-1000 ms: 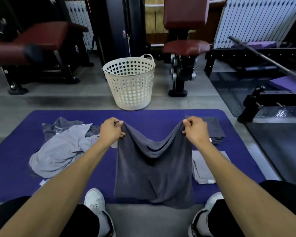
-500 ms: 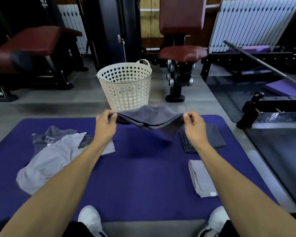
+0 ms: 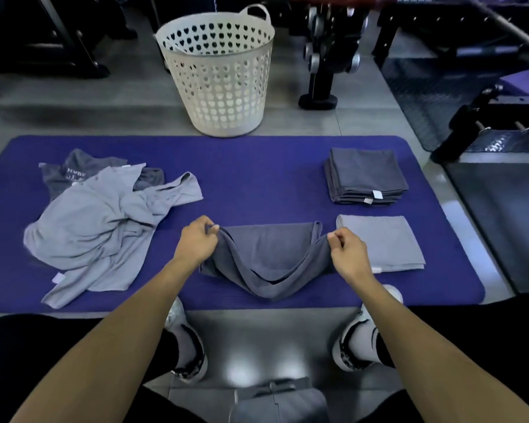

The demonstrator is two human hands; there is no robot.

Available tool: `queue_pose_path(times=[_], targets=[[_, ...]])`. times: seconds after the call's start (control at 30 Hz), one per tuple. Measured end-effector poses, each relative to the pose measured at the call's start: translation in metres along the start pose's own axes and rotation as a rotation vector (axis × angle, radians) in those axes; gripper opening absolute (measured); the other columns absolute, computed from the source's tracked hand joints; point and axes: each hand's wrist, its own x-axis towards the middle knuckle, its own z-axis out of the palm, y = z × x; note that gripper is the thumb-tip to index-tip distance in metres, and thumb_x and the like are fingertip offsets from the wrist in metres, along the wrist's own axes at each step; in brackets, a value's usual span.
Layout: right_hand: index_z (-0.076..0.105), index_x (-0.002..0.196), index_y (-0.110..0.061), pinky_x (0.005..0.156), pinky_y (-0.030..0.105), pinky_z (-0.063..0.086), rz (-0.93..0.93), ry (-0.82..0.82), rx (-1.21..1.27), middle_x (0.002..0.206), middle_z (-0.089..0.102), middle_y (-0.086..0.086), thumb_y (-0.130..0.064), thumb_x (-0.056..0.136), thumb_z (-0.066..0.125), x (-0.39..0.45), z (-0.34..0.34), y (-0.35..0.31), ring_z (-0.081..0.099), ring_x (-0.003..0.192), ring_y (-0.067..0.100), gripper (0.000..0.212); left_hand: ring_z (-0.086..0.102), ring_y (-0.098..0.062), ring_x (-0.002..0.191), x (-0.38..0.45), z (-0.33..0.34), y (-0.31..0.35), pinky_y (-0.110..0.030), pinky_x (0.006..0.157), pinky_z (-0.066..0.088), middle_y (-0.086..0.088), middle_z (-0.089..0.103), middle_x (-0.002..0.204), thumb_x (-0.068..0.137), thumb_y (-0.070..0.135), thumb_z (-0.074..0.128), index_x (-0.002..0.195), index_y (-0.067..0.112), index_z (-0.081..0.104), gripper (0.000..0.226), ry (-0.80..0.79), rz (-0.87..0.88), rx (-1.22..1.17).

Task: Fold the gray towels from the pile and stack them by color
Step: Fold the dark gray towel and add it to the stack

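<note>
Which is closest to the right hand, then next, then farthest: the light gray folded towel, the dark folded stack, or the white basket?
From the right hand:
1. Light gray folded towel, just to its right.
2. Dark folded stack, beyond it on the mat.
3. White basket, far off the mat.

White lettering on the dark gray towel (image 3: 74, 174), upside down, not readable.

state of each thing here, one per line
dark towel: half folded on mat, sagging between both hands
left hand: pinching towel corner
right hand: pinching towel corner
dark stack: folded
light towel: folded flat
pile: crumpled
basket: upright
</note>
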Motion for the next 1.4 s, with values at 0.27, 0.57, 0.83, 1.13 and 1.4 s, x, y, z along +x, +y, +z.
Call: queue_pose_path(times=[0.27,0.57,0.83,1.13,1.4], targets=[[0.065,0.101,-0.012,0.073,0.023,0.037,0.084,-0.138,-0.059,0.092,0.064,-0.001,-0.025,0.102,0.051,0.013,0.025,0.038,0.057,0.086,0.016,0.019,0.056,-0.027,0.092,0.007,0.053,-0.030,-0.032,0.075,0.040,-0.007,0.059,0.094,0.100,0.020,0.053,0.091,0.013,0.054,0.012,-0.191,-0.132,0.067],[0.072,0.090,-0.017,0.054,0.009,0.038,0.096,-0.307,0.178,0.058,0.063,-0.022,-0.021,0.096,0.064,0.032,0.025,0.038,0.056,0.054,-0.006,0.011,0.054,-0.017,0.122,0.011,0.116,0.040,-0.019,0.100,0.035,-0.002,0.063,0.130,0.091,0.032,0.069,0.126,0.016,0.064,0.038,-0.449,0.398,0.126],[0.067,0.077,-0.012,0.065,0.033,0.041,0.192,-0.371,0.250,0.067,0.056,0.004,-0.036,0.097,0.060,0.043,0.011,0.049,0.050,0.064,0.016,0.032,0.062,-0.008,0.079,0.025,0.152,0.066,-0.026,0.079,0.050,-0.002,0.069,0.083,0.091,0.014,0.069,0.085,0.014,0.070,0.007,-0.618,0.254,-0.300],[0.069,0.078,-0.026,0.079,0.016,0.042,0.380,-0.694,0.118,0.074,0.069,-0.022,-0.044,0.093,0.063,0.061,0.023,0.103,0.062,0.080,0.000,0.023,0.057,-0.006,0.069,0.078,0.177,0.058,-0.021,0.070,0.045,-0.002,0.064,0.075,0.094,0.016,0.065,0.093,0.024,0.067,0.008,-0.541,0.119,-0.254],[0.068,0.097,-0.009,0.087,0.033,0.050,0.297,-0.586,-0.207,0.095,0.068,0.005,-0.014,0.094,0.060,0.068,0.034,0.163,0.064,0.095,0.024,0.010,0.059,-0.008,0.077,0.148,0.234,0.064,-0.026,0.080,0.048,0.001,0.065,0.083,0.093,0.019,0.066,0.103,0.016,0.071,0.011,-0.532,0.157,0.020]])
